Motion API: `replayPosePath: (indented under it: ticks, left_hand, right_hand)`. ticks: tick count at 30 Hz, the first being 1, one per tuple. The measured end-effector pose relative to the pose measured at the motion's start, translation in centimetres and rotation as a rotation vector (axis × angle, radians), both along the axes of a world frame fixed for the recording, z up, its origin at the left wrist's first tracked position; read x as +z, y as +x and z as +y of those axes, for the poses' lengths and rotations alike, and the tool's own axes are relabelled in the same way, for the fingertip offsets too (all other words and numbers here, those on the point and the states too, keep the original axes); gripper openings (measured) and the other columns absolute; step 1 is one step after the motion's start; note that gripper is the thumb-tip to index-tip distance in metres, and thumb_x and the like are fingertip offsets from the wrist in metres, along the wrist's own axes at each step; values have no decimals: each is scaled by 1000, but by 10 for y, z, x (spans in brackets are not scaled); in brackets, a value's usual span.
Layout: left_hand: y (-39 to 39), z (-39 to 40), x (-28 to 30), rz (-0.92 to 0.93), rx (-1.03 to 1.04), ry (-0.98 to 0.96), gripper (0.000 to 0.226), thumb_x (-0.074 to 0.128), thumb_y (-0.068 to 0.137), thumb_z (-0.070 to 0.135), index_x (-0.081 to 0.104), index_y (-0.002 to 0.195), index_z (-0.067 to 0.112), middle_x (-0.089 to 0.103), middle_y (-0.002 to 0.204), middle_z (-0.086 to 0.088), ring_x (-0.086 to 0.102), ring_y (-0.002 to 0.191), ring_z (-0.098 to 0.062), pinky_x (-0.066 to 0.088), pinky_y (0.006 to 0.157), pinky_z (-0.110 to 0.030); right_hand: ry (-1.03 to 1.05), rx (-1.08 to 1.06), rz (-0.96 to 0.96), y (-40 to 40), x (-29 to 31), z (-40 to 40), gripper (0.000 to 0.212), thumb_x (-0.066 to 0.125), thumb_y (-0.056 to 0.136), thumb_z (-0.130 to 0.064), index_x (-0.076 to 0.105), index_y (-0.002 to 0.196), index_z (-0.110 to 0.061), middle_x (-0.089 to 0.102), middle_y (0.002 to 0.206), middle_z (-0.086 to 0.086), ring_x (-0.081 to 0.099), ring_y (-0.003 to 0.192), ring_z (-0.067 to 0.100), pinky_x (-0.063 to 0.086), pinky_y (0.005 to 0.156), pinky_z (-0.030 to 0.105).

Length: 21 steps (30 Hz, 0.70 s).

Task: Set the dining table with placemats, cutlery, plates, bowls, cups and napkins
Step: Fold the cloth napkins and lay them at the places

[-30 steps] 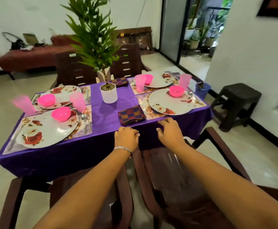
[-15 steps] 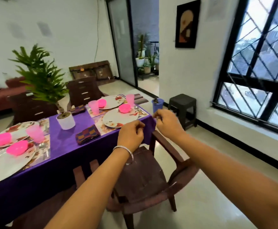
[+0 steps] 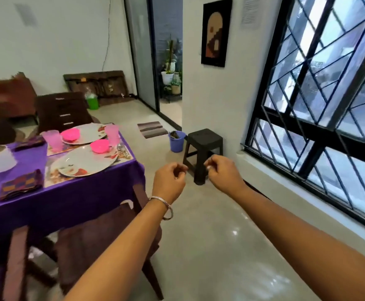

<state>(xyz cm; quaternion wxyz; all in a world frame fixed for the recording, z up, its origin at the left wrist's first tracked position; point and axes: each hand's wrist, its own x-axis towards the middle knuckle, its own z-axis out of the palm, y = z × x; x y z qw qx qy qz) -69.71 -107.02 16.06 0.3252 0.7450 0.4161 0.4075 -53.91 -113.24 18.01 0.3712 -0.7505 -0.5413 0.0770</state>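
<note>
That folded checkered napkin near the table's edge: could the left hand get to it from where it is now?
Probably yes: the left hand hangs empty beyond the table corner, and only bare purple cloth lies between it and the napkin.

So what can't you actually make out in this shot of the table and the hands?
- Table: its left part is cut off by the head view's left edge.
- Cutlery: a small shiny blur beside the near plate.
- Blue bucket: contents too small to name.
- Left hand and right hand: fingers curled; whether they pinch anything is unclear.

Purple-clothed table (image 3: 53, 198) bears placemats (image 3: 53, 178), a napkin (image 3: 21, 185).
</note>
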Motion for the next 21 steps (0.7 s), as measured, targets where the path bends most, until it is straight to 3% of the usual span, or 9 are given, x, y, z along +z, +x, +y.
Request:
replayPosePath:
  ticks: [3,7,12,18,21]
  left_hand:
    - [34,38,-12,5,65,-30,12,63,83,7,72,87,14,72,87,0,65,79,-12,52,79,-24]
    - [70,112,-18,-5,106,-35,19,61,82,2,69,83,19,69,82,6,64,78,-9,49,77,-20]
    - [118,237,-16,-109,273,-92,30,60,80,-3,66,77,27,68,80,8,66,79,-10,52,81,-26]
    - [186,347,-25,-105,251,-145,42,56,78,-7,62,70,33,68,79,7,66,78,-10,53,80,-25]
    - [208,399,-32,-85,270,-159,37,56,78,-6,65,72,29,69,77,8,67,78,-9,51,77,-21]
  right_hand:
    - [11,77,22,26,-10,48,10,55,87,-10,63,89,-17,62,90,-3,59,81,12,50,75,28]
    - [0,156,76,60,-11,133,11,49,89,-8,59,91,-12,63,92,3,59,86,20,50,79,36]
    - [-38,274,130,111,1,251,19,44,92,-6,52,85,-22,62,96,1,60,88,20,52,84,43]
    - [-47,255,237,178,1,379,24,44,93,-1,65,101,-10,66,107,4,59,100,18,47,91,31]
    - [-63,302,308,197,-13,438,22,48,93,-2,65,103,-11,65,105,0,59,98,13,44,87,22]
